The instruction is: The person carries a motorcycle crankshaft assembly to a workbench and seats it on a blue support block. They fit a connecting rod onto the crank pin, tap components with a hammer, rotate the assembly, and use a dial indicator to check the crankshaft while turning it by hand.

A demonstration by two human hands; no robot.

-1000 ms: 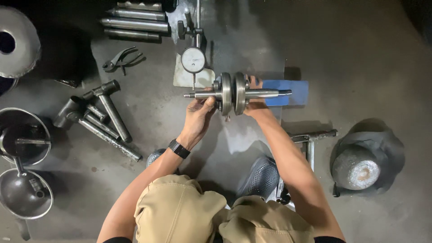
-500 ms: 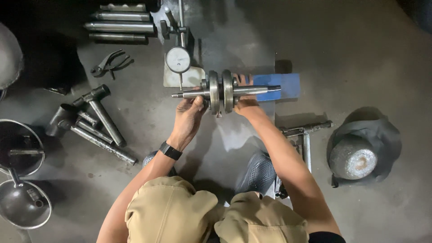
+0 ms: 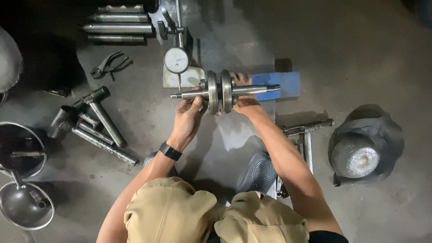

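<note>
We've got the steel crankshaft with twin round webs (image 3: pixel 219 92) held level, upper middle of the head view.

Its long axis runs left-right; our left hand (image 3: pixel 188 118) grips the left shaft, our right hand (image 3: pixel 245 104) cups behind the webs, equally near.

Steel crankshaft (image 3: pixel 220 92), 2 round webs, held horizontal
</note>
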